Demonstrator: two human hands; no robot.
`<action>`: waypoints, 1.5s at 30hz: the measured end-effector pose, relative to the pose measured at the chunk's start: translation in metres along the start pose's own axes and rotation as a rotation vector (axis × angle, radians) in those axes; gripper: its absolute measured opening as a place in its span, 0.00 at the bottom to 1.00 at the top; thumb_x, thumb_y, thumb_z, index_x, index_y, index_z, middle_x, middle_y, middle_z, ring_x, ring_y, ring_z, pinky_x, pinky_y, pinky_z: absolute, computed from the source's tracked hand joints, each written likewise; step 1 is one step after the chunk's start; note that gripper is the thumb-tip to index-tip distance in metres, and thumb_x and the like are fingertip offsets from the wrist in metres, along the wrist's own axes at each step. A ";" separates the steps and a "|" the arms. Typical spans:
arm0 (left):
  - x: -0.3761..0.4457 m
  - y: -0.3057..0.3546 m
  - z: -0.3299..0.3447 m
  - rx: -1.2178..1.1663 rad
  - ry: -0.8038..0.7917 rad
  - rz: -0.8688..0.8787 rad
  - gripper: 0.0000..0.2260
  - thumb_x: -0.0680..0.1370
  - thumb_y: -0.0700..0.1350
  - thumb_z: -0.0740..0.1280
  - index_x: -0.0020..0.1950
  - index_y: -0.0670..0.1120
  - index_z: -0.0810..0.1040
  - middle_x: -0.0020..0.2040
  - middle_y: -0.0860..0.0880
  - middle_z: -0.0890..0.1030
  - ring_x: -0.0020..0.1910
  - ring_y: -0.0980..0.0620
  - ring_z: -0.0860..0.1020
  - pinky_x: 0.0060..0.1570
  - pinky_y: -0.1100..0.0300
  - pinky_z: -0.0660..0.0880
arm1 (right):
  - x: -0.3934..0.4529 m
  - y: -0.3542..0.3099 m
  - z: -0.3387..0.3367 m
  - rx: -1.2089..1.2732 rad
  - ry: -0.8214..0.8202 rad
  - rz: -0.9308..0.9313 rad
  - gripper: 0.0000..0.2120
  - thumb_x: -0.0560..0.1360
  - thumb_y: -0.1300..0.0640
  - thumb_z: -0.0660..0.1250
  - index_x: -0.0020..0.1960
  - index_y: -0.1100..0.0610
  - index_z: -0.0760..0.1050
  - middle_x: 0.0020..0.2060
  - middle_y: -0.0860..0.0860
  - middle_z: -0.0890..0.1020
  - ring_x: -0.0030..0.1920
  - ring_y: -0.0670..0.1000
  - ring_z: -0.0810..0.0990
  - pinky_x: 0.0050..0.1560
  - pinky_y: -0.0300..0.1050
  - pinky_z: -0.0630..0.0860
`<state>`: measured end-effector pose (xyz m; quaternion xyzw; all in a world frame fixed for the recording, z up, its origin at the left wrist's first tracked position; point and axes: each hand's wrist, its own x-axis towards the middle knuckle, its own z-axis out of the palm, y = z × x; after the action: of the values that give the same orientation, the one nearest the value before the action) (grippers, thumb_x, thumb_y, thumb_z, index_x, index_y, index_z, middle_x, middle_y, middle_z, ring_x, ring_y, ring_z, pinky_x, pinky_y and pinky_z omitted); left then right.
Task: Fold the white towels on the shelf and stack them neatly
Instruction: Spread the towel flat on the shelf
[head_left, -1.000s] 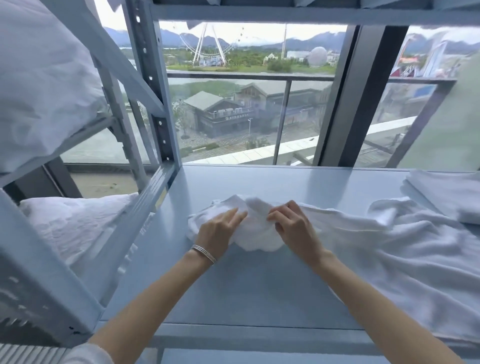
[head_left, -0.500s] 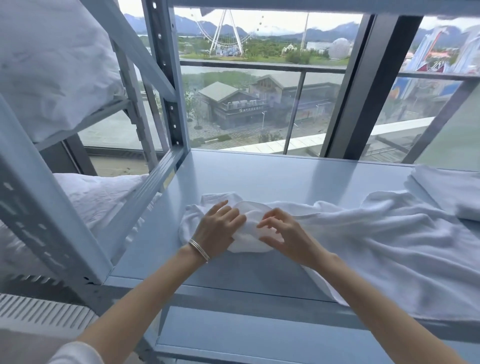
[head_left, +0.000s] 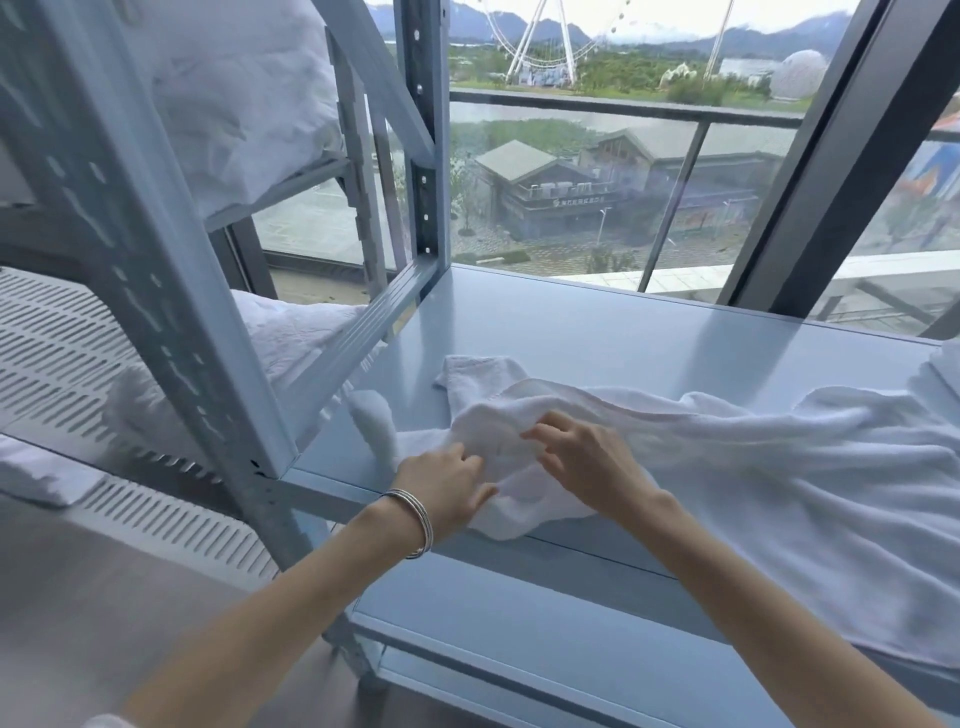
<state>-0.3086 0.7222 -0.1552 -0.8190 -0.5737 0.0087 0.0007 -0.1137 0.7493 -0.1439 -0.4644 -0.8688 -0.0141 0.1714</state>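
A large white towel (head_left: 779, 467) lies crumpled across the pale blue metal shelf (head_left: 597, 332), spreading to the right and hanging over the front edge. My left hand (head_left: 447, 486), with a silver bracelet on the wrist, pinches the towel's left end near the shelf's front edge. My right hand (head_left: 587, 462) grips the same bunched end just to the right, fingers curled into the cloth. A corner of the towel sticks out behind the hands. At the far right edge, part of another white towel (head_left: 945, 364) shows.
The shelf's grey upright post (head_left: 171, 270) stands at the left front. White pillows (head_left: 249, 88) fill the neighbouring rack at left, upper and lower levels. A lower shelf (head_left: 571, 639) lies under my arms. A large window (head_left: 597, 182) with a dark frame stands behind.
Both hands have pulled the towel's left end nearer the shelf's front edge, and the towel has spread wider. The camera has shifted left and down.
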 end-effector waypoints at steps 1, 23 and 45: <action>0.004 -0.003 0.002 -0.010 0.044 -0.022 0.15 0.80 0.53 0.56 0.62 0.49 0.72 0.60 0.47 0.73 0.58 0.44 0.74 0.49 0.55 0.71 | 0.007 0.000 -0.001 -0.019 0.048 -0.019 0.13 0.67 0.61 0.73 0.52 0.54 0.80 0.46 0.51 0.81 0.38 0.56 0.82 0.31 0.46 0.76; 0.189 -0.020 -0.063 -0.238 0.491 0.099 0.31 0.58 0.33 0.76 0.58 0.47 0.71 0.56 0.44 0.79 0.38 0.45 0.82 0.25 0.58 0.75 | 0.155 0.096 -0.033 -0.130 0.286 0.337 0.12 0.71 0.67 0.66 0.54 0.61 0.78 0.47 0.57 0.79 0.52 0.60 0.78 0.40 0.52 0.76; 0.200 -0.044 0.027 -0.447 -0.017 -0.079 0.26 0.81 0.52 0.55 0.76 0.43 0.55 0.74 0.45 0.62 0.72 0.48 0.62 0.69 0.48 0.61 | 0.047 0.092 0.043 -0.178 -0.514 0.424 0.55 0.53 0.23 0.20 0.76 0.44 0.41 0.77 0.50 0.47 0.75 0.58 0.48 0.72 0.59 0.46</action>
<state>-0.2818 0.9252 -0.1845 -0.7755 -0.5931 -0.1116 -0.1853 -0.0756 0.8471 -0.1823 -0.6360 -0.7632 0.0637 -0.0951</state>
